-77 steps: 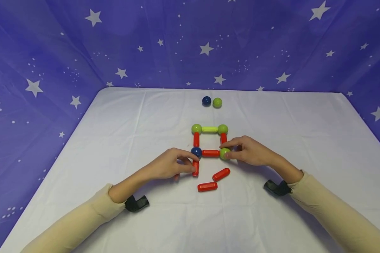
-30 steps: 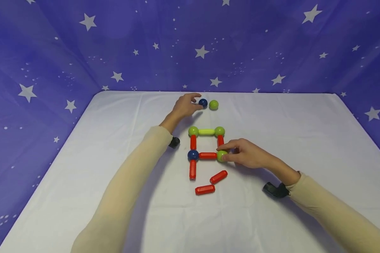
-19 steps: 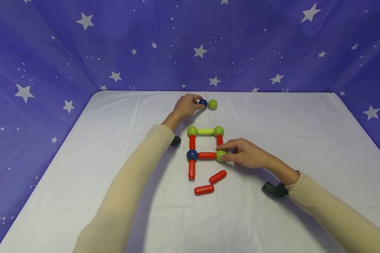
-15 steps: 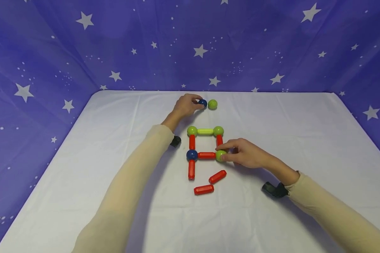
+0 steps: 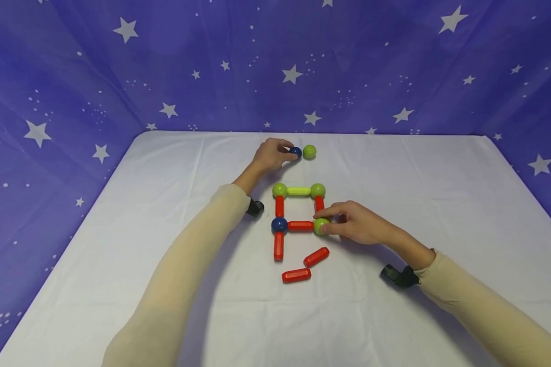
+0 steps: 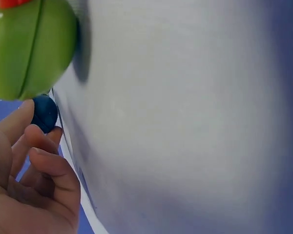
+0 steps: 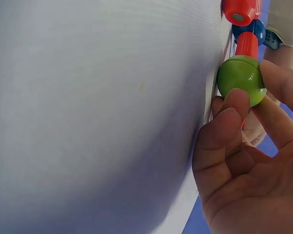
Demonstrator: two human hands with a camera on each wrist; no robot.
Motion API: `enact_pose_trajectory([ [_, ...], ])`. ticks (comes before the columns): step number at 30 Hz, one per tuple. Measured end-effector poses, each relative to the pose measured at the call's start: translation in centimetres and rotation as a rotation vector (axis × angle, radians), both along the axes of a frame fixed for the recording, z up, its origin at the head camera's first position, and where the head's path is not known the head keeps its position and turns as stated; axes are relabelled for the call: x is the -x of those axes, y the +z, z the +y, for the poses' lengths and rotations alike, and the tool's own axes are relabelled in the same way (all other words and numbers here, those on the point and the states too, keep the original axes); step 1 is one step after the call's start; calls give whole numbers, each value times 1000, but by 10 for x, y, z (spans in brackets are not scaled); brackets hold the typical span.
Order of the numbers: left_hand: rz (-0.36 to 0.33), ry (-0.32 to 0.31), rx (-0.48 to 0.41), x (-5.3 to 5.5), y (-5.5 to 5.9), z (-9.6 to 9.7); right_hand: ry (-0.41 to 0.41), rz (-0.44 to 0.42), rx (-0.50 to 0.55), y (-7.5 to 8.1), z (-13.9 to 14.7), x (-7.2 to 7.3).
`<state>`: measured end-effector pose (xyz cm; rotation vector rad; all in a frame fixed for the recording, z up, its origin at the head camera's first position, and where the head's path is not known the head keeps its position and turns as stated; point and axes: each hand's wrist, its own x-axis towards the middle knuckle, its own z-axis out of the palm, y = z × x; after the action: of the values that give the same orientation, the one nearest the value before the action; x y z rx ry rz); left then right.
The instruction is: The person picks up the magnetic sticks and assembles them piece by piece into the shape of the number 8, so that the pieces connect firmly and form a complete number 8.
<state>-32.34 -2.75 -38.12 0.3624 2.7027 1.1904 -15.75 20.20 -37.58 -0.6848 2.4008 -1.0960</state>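
The left hand (image 5: 272, 154) is pinching the loose blue ball (image 5: 297, 152) between thumb and fingers, at 12 o'clock from the square frame (image 5: 298, 191); whether the ball is touching the surface (image 5: 372, 316), the views are not showing clearly. The fingers of the right hand (image 5: 361, 223) are gripping the green corner ball (image 5: 320, 226) at the frame's 4 o'clock. Handling, by judgement: both balls are likely behaving as light, stiff, slick pieces, and the loose one is probably tending to roll; the soundest hold is spanning its widest part from opposite sides. Orientation: the balls, being round, are showing no long axis. The middle red bar (image 5: 300, 226) is running from 9 to 3 o'clock, meeting the green corner ball. The lower red bar (image 5: 278, 246) is pointing from the blue corner ball (image 5: 279, 225) to 6 o'clock, its far end standing free.
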Motion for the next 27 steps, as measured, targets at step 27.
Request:
enact_pose_trajectory([
  [27,-79,-226,-251,-107,20,-58,-18,-2,-40,0,-3,0],
])
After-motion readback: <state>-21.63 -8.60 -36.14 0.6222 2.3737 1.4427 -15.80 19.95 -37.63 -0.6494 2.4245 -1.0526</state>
